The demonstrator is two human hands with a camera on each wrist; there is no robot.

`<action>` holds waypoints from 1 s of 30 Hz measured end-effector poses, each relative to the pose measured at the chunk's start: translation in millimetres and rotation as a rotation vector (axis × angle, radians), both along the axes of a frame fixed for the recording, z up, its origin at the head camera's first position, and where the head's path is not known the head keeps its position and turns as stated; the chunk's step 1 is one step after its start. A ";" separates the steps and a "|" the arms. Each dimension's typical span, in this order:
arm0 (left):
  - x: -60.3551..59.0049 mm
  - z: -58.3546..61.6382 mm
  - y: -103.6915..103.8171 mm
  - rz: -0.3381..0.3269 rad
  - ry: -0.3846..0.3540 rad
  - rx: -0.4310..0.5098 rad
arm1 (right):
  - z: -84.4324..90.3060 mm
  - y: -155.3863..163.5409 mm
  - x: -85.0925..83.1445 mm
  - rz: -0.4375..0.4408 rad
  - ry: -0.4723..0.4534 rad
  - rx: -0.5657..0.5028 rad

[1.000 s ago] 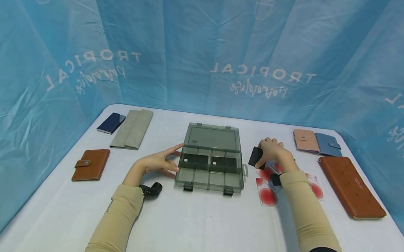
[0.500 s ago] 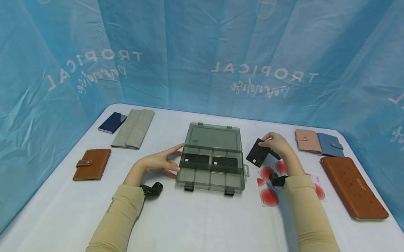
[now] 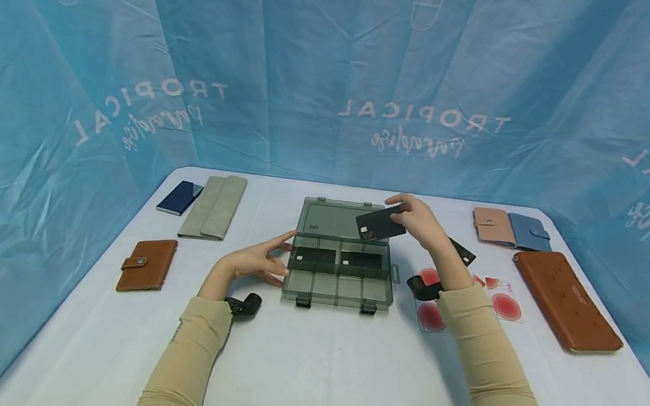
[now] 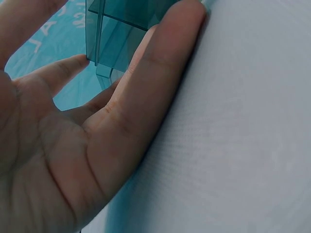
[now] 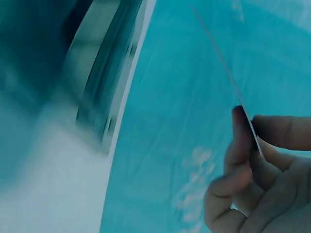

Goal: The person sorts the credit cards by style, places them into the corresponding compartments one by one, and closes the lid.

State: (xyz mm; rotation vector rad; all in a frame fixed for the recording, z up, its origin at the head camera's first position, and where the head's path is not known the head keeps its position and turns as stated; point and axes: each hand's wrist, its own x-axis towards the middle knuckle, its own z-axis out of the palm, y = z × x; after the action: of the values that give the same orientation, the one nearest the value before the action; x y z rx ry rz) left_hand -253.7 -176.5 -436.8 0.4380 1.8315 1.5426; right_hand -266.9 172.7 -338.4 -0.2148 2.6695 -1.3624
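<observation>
My right hand [image 3: 420,220] pinches a black card printed VIP [image 3: 378,225] between thumb and fingers, holding it above the opened lid of a clear grey compartment box [image 3: 325,289]. Seen edge-on in the right wrist view, the card [image 5: 218,53] is a thin line. Two black cards, a left one [image 3: 315,256] and a right one [image 3: 362,260], sit in the box's back compartments; the front ones show no cards. My left hand [image 3: 249,262] rests with spread, extended fingers against the box's left side, and its fingertips meet the clear wall [image 4: 116,41] in the left wrist view.
Another black card [image 3: 461,253] and red-patterned cards [image 3: 505,306] lie under and beside the right forearm. Pink [image 3: 493,227] and blue [image 3: 530,233] card holders and a brown wallet [image 3: 567,301] are at right. At left lie a brown holder [image 3: 147,265], grey pouch [image 3: 213,207] and navy holder [image 3: 179,198].
My right hand has lifted the black card from the pile at right and carried it left over the box lid, turning it level. The left hand stays at the box.
</observation>
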 end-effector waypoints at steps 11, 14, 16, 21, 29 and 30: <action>-0.7 0.0 2.5 0.016 -0.001 -0.005 | -10.0 -62.7 7.4 0.189 -0.087 0.165; -0.8 -0.4 3.1 0.016 -0.002 -0.006 | -13.3 -70.6 7.3 0.199 -0.081 0.167; -0.5 -0.2 3.3 0.017 -0.005 -0.009 | -15.2 -74.1 6.7 0.201 -0.071 0.155; 1.6 2.5 2.9 0.020 -0.007 -0.015 | -20.0 -85.0 3.1 0.235 -0.039 0.193; 2.9 3.4 3.0 0.016 -0.014 -0.001 | -28.8 -101.6 1.0 0.336 0.012 0.394; 2.7 3.2 3.3 0.015 -0.012 0.001 | -29.1 -102.4 1.1 0.343 0.001 0.386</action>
State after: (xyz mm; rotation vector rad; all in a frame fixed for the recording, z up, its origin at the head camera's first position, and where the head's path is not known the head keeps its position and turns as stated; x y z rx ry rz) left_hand -251.0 -173.2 -433.6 0.4159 1.8291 1.5524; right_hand -265.8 70.3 -367.5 -0.5909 2.6662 -0.7347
